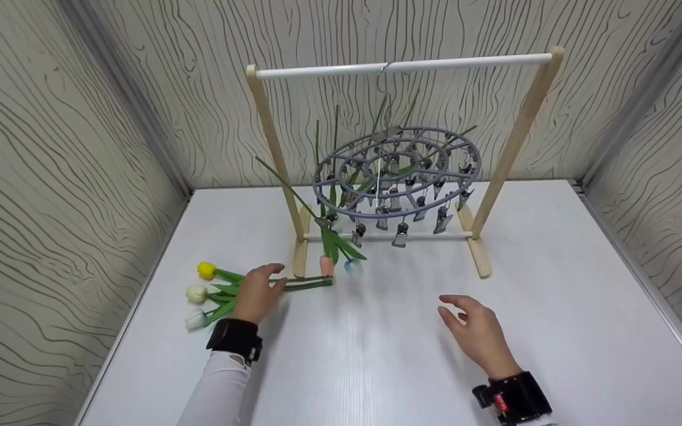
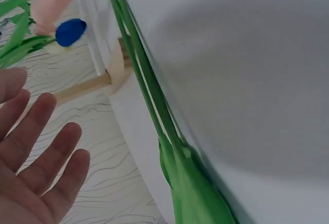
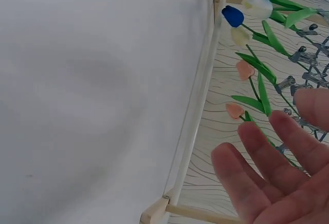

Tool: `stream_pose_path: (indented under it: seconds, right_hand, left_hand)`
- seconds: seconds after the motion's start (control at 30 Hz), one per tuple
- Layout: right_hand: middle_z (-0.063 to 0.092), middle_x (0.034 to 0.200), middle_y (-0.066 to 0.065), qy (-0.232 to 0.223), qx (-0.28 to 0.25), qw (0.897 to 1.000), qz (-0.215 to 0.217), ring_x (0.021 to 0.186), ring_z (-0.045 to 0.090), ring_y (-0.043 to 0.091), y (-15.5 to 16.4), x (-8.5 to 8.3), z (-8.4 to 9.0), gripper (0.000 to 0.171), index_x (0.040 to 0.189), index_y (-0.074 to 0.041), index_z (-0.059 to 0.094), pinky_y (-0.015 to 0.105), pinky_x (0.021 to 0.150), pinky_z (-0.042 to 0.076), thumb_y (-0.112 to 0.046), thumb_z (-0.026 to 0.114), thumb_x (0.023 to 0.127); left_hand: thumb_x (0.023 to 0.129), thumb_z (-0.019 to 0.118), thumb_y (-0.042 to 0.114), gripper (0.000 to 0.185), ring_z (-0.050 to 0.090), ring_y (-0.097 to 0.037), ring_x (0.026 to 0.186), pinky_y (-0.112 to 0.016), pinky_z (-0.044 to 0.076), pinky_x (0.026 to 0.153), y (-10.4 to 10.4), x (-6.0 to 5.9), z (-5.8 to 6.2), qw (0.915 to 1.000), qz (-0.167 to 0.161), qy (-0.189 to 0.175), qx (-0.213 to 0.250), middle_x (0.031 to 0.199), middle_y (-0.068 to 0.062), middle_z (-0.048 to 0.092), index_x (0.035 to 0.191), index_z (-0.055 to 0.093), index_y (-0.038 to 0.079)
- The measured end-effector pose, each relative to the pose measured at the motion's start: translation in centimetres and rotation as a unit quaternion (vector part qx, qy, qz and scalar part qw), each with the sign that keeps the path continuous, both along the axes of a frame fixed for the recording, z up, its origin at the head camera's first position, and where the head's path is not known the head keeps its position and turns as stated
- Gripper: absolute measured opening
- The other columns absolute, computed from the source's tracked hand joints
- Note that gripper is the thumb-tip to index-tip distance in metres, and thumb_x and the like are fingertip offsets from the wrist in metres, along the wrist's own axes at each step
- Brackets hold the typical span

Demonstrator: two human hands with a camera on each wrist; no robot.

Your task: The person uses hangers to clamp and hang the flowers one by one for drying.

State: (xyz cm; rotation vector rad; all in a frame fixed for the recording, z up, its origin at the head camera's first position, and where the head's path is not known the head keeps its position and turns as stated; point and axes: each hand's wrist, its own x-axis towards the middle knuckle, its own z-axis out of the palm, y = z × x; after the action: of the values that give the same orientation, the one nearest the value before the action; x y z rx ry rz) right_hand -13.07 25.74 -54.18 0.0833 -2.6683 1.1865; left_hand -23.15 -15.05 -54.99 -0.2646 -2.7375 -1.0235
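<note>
My left hand hovers over artificial tulips lying on the white table, fingers spread and loosely bent. Yellow, cream and pale blue-white blooms point left. In the left wrist view, green stems run past the fingers, apart from them. My right hand is above the table on the right, fingers slightly bent, holding nothing. A round grey clip hanger tilts down at its left side. Tulips hang upside down from its clips, among them a peach one and a dark blue one.
A wooden stand with a white top bar carries the hanger by a hook. Several grey clips dangle from the rings. Wood-grain patterned panels enclose the table at the back and sides.
</note>
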Motion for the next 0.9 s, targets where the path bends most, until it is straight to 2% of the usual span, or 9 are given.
stream_pose_path:
  seconds: [0.13, 0.23, 0.33, 0.47, 0.63, 0.8, 0.9]
  right_hand:
    - [0.069, 0.124, 0.019, -0.002, 0.031, 1.000, -0.002, 0.119, 0.064, 0.038, 0.5, 0.2, -0.5, 0.025, 0.120, 0.000, 0.071, 0.050, 0.093, 0.056, -0.009, 0.070, 0.097]
    - [0.069, 0.123, 0.020, -0.001, 0.047, 0.999, -0.001, 0.117, 0.065, 0.039, 0.9, 0.3, -0.8, 0.025, 0.119, 0.000, 0.072, 0.052, 0.094, 0.054, -0.007, 0.071, 0.096]
    - [0.069, 0.122, 0.021, 0.000, 0.055, 0.998, -0.002, 0.117, 0.065, 0.040, 1.4, 0.3, -0.9, 0.024, 0.119, 0.000, 0.072, 0.054, 0.095, 0.053, -0.007, 0.071, 0.095]
    - [0.068, 0.124, 0.022, -0.006, 0.052, 0.999, -0.012, 0.116, 0.064, 0.042, 2.0, 0.5, -0.8, 0.024, 0.119, 0.001, 0.071, 0.055, 0.095, 0.053, -0.006, 0.070, 0.096]
    - [0.068, 0.124, 0.022, -0.011, 0.050, 0.998, -0.018, 0.116, 0.064, 0.042, 2.4, 0.6, -0.6, 0.024, 0.120, 0.000, 0.072, 0.054, 0.095, 0.053, -0.006, 0.069, 0.097]
    - [0.070, 0.121, 0.020, 0.010, 0.056, 0.998, -0.019, 0.114, 0.066, 0.039, 2.4, 0.7, -0.5, 0.022, 0.118, -0.001, 0.072, 0.051, 0.092, 0.055, -0.004, 0.070, 0.096]
    - [0.070, 0.120, 0.019, 0.016, 0.060, 0.998, -0.022, 0.112, 0.067, 0.038, 2.5, 0.7, -0.4, 0.022, 0.117, -0.001, 0.073, 0.051, 0.090, 0.056, -0.004, 0.071, 0.095]
  left_hand:
    - [0.088, 0.076, 0.006, 0.033, 0.066, -0.041, 0.110, -0.053, 0.052, 0.096, -1.1, -0.3, -1.1, 0.9957, -0.002, -0.008, -0.092, 0.116, -0.020, 0.073, 0.120, 0.072, -0.001]
    - [0.088, 0.077, 0.009, 0.039, 0.063, -0.044, 0.112, -0.059, 0.049, 0.098, -1.4, -0.2, -1.6, 0.9897, -0.002, -0.028, -0.140, 0.120, -0.021, 0.071, 0.125, 0.070, 0.000]
    - [0.091, 0.074, 0.012, 0.043, 0.059, -0.045, 0.120, -0.065, 0.042, 0.103, -1.5, -0.1, -1.8, 0.9854, 0.002, -0.057, -0.160, 0.127, -0.020, 0.069, 0.132, 0.066, 0.002]
    - [0.091, 0.073, 0.011, 0.039, 0.058, -0.045, 0.120, -0.068, 0.037, 0.102, -1.4, -0.1, -2.0, 0.9812, 0.010, -0.065, -0.182, 0.124, -0.021, 0.069, 0.130, 0.069, 0.005]
    - [0.087, 0.075, 0.005, 0.030, 0.061, -0.046, 0.115, -0.075, 0.030, 0.105, -1.6, -0.1, -2.7, 0.9761, 0.017, -0.045, -0.212, 0.116, -0.019, 0.072, 0.118, 0.076, 0.008]
    - [0.084, 0.071, -0.008, 0.026, 0.062, -0.045, 0.109, -0.079, 0.028, 0.105, -2.1, -0.2, -3.4, 0.9720, 0.013, 0.009, -0.234, 0.108, -0.017, 0.075, 0.101, 0.079, 0.009]
    - [0.082, 0.073, -0.008, 0.022, 0.064, -0.042, 0.103, -0.076, 0.031, 0.104, -2.3, -0.4, -3.6, 0.9692, 0.013, 0.037, -0.243, 0.100, -0.014, 0.076, 0.091, 0.080, 0.010]
